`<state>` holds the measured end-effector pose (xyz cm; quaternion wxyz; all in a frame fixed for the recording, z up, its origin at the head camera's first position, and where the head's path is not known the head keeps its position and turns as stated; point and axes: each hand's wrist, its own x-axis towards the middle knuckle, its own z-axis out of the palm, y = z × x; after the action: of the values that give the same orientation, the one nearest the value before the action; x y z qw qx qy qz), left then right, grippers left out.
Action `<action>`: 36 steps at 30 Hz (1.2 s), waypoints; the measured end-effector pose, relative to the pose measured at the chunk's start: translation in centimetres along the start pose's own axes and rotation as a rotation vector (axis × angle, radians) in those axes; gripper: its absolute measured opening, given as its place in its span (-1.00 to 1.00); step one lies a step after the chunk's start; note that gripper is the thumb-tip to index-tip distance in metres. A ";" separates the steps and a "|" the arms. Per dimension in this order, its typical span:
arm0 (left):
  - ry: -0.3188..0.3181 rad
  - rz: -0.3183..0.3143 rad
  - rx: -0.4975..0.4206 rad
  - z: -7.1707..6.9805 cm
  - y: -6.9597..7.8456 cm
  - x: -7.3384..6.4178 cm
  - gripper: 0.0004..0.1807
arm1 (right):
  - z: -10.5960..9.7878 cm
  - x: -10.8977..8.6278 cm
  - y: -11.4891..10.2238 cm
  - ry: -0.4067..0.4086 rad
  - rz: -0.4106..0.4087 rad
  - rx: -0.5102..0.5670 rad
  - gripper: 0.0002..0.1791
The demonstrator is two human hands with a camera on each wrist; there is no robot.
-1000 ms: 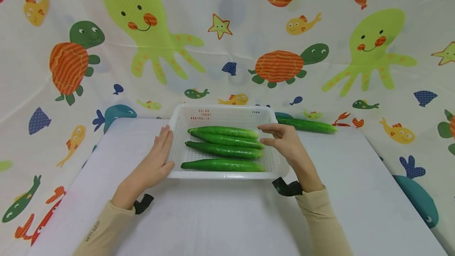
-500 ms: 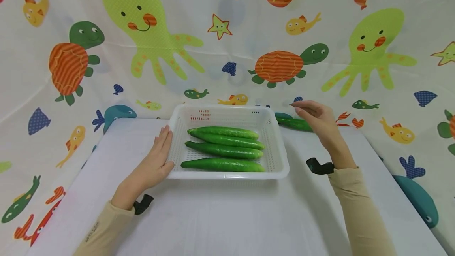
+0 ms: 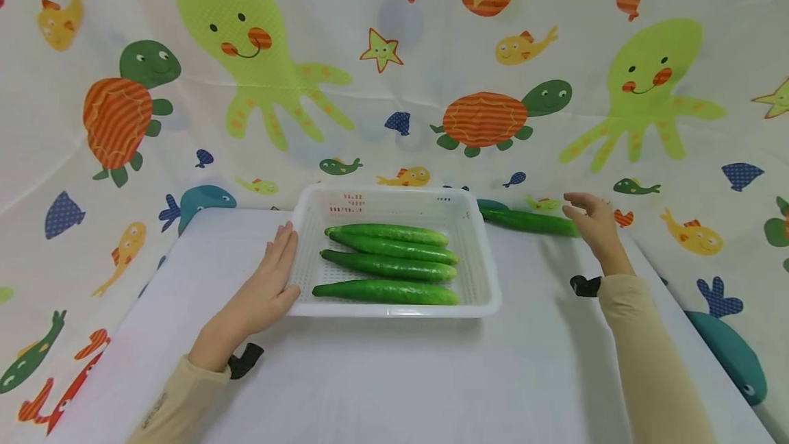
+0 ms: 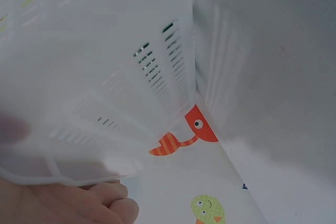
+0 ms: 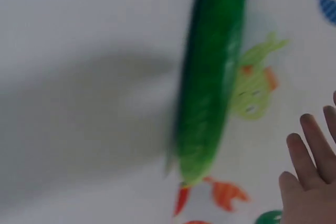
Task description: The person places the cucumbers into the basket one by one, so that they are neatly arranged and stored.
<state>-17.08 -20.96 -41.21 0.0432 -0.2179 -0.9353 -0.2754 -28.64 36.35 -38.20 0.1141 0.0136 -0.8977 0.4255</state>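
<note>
My left hand [image 3: 265, 290] rests with straight fingers against the left side of a white plastic basket [image 3: 394, 310]. In the left wrist view, fingers [image 4: 113, 203] lie along the outside of the basket's rim. Several green cucumbers [image 3: 394, 266] lie side by side inside it. One more cucumber [image 3: 530, 220] lies outside, behind and to the right of the basket. Over this cucumber's right end is my right hand [image 3: 596, 228], its fingers spread and holding nothing. The right wrist view shows the same cucumber [image 5: 210, 77] apart from the hand's extended fingers [image 5: 304, 156].
A white cloth covers the table [image 3: 394, 375]. Behind it hangs a curtain [image 3: 382, 108] printed with sea animals, close to the table's back edge. Black camera mounts [image 3: 246, 360] sit at both wrists.
My right hand has moved from over the basket's right side to the right, reaching the far end of the lone cucumber. The left hand has stayed at the basket.
</note>
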 end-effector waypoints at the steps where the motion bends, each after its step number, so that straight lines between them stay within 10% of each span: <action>1: -0.002 0.002 -0.001 0.0 0.1 0.0 -0.09 | -0.1 -0.1 0.7 -0.017 0.019 -0.039 -0.49; 6: -0.011 -0.003 0.004 0.0 0.2 -0.2 -0.09 | 0.0 -0.5 4.0 -0.159 0.137 -0.187 -0.37; 13: -0.010 0.003 0.010 0.0 0.4 -0.2 -0.08 | 0.2 -0.9 6.4 -0.183 0.084 -0.295 -0.33; 26: -0.017 -0.002 -0.004 -0.3 0.5 -0.1 -0.09 | 0.1 -2.5 5.5 -0.298 0.055 -0.304 -0.41; 36: -0.015 -0.014 0.000 -0.2 0.3 -0.1 -0.09 | 1.9 -5.4 4.8 -0.272 0.217 -0.111 -0.35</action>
<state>-16.88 -20.84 -40.90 0.0345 -0.2135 -0.9371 -0.2742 -24.31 37.56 -44.16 -0.0544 -0.0324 -0.9231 0.3793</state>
